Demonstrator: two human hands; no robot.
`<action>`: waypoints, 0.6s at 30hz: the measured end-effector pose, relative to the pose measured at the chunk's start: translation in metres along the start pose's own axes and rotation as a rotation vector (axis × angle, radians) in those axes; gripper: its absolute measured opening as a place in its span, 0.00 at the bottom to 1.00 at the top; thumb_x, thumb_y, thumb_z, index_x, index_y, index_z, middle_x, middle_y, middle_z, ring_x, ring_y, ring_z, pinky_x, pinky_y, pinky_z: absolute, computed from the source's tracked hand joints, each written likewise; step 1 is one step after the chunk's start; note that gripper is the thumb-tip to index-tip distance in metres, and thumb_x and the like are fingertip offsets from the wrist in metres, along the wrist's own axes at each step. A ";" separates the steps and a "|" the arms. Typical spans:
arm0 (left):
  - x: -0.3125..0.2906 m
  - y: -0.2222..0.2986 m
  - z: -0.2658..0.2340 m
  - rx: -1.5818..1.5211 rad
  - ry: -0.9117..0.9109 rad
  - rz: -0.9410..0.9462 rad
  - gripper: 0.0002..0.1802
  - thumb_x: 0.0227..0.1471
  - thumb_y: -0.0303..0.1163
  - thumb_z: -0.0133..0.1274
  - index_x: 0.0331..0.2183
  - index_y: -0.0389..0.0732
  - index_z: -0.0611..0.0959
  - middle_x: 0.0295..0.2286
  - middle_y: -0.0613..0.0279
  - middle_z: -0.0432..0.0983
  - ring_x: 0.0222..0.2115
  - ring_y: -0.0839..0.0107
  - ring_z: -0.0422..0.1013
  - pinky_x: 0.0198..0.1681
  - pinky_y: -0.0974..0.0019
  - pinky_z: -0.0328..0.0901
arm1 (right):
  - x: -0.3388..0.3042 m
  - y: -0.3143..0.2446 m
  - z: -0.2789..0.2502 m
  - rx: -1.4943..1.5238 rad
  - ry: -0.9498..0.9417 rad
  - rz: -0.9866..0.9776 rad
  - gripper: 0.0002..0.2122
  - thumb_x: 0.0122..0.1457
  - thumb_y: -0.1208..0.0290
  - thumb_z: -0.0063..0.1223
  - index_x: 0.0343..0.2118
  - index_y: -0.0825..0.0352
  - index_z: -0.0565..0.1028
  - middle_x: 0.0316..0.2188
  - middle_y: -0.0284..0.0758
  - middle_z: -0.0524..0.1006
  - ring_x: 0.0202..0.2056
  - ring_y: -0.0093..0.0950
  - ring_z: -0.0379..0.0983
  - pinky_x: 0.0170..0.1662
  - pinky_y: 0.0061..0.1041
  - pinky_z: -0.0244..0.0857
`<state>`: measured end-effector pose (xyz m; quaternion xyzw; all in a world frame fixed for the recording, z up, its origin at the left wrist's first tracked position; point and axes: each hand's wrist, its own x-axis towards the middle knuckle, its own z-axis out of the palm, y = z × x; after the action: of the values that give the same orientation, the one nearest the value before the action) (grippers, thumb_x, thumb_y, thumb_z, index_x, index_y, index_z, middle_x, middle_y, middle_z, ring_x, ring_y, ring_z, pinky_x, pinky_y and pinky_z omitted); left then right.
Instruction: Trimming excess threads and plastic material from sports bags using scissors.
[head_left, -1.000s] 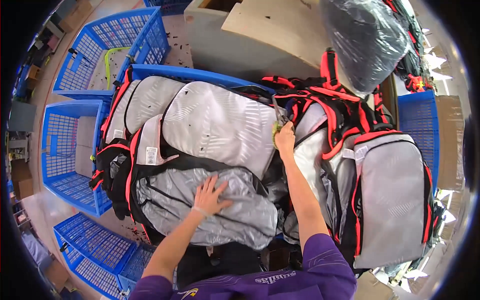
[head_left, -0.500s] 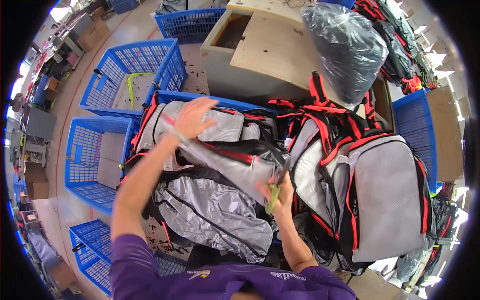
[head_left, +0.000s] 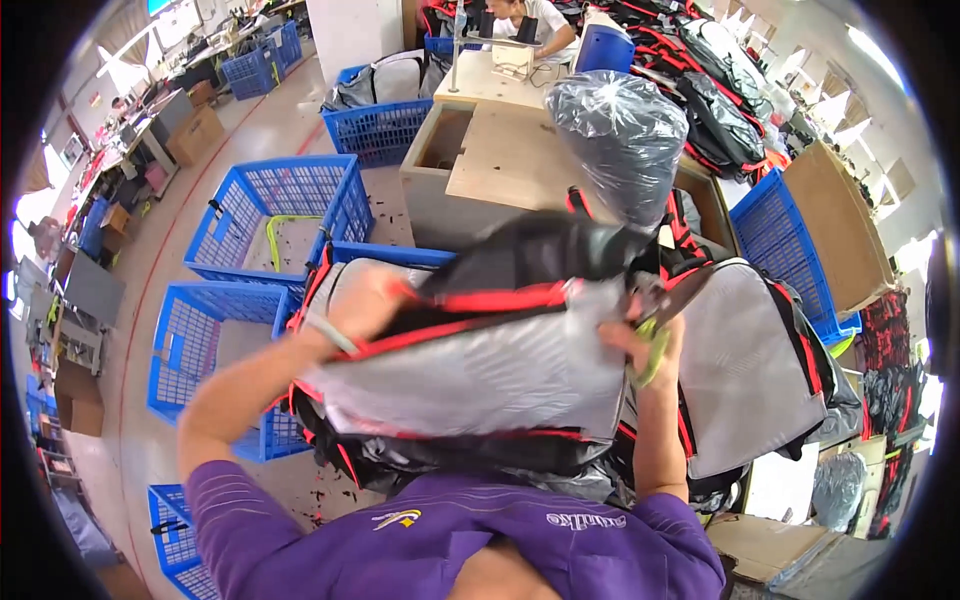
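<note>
A silver-grey and black backpack [head_left: 470, 375] with red trim is stretched sideways between my two hands, smeared by motion. My left hand [head_left: 365, 305] is closed on its red-trimmed edge at the left end. At the right end, my right hand [head_left: 655, 345] is closed round scissors with a yellow-green handle [head_left: 652, 352], its fingers also at the bag's corner. The dark blades seem to point up and to the right. Beneath the held bag lie more grey and black bags, mostly hidden by it. Another grey backpack [head_left: 750, 370] with red edging stands just right of my right hand.
Blue plastic crates [head_left: 205, 345] stand on the left. Ahead is a wooden table [head_left: 510, 150] bearing a stuffed clear plastic bag [head_left: 625, 140]. Beyond it a person [head_left: 530, 25] sits. At the right are a blue crate [head_left: 790, 260] and cardboard [head_left: 840, 230].
My left hand has gone from held out with fingers spread to closed on the backpack. The bag has been lifted and spread wider, my right hand moving up and right. The view has tilted up.
</note>
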<state>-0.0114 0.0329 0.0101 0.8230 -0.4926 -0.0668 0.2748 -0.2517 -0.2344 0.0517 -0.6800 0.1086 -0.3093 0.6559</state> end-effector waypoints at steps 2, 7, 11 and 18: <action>0.008 0.080 -0.097 -0.144 0.075 0.003 0.09 0.47 0.32 0.58 0.27 0.35 0.80 0.23 0.50 0.75 0.22 0.63 0.72 0.27 0.63 0.64 | 0.004 -0.019 0.003 0.097 0.178 -0.028 0.19 0.33 0.87 0.64 0.25 0.62 0.66 0.24 0.24 0.64 0.27 0.16 0.61 0.32 0.16 0.55; -0.008 0.163 -0.151 0.360 -0.084 0.164 0.21 0.49 0.31 0.56 0.48 0.43 0.76 0.31 0.49 0.77 0.19 0.55 0.71 0.26 0.65 0.65 | -0.009 -0.007 0.002 0.269 0.304 -0.167 0.18 0.35 0.86 0.62 0.29 0.63 0.68 0.25 0.23 0.65 0.26 0.17 0.62 0.32 0.16 0.58; -0.023 0.097 -0.083 0.262 -0.465 0.031 0.24 0.53 0.31 0.50 0.54 0.56 0.72 0.23 0.44 0.74 0.19 0.54 0.71 0.26 0.59 0.64 | -0.050 0.050 0.016 0.274 0.187 0.198 0.17 0.39 0.83 0.65 0.29 0.63 0.67 0.23 0.21 0.64 0.24 0.15 0.60 0.30 0.14 0.57; -0.100 0.019 0.081 -0.540 -0.774 -0.354 0.18 0.58 0.34 0.47 0.49 0.38 0.75 0.45 0.57 0.75 0.42 0.74 0.71 0.48 0.72 0.61 | -0.110 0.159 -0.014 -0.086 -0.012 0.433 0.16 0.41 0.75 0.67 0.27 0.66 0.68 0.21 0.25 0.67 0.23 0.16 0.62 0.27 0.17 0.57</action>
<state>-0.1072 0.0792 -0.0636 0.7084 -0.3762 -0.5378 0.2599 -0.3049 -0.2030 -0.1321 -0.6700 0.2611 -0.1521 0.6780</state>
